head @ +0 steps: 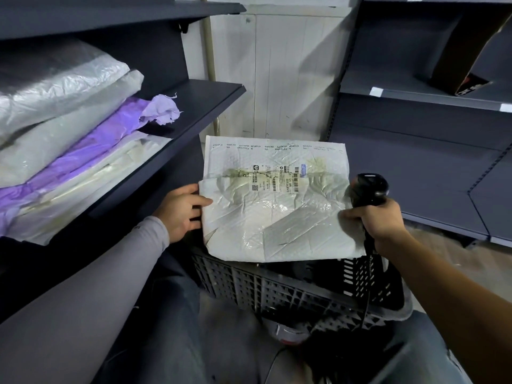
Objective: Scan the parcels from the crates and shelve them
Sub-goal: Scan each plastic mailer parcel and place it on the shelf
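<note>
At frame centre my left hand point(181, 210) pinches the white parcel point(277, 200) above the black crate point(291, 295); my right hand's point(379, 220) fingers clamp the scanner point(370, 189) and the parcel's edge.

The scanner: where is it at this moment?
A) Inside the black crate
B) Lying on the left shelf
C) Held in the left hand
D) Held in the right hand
D: the right hand grips the black scanner by its handle beside the right edge of the white parcel, while the left hand holds the parcel's left edge above the crate.
</note>
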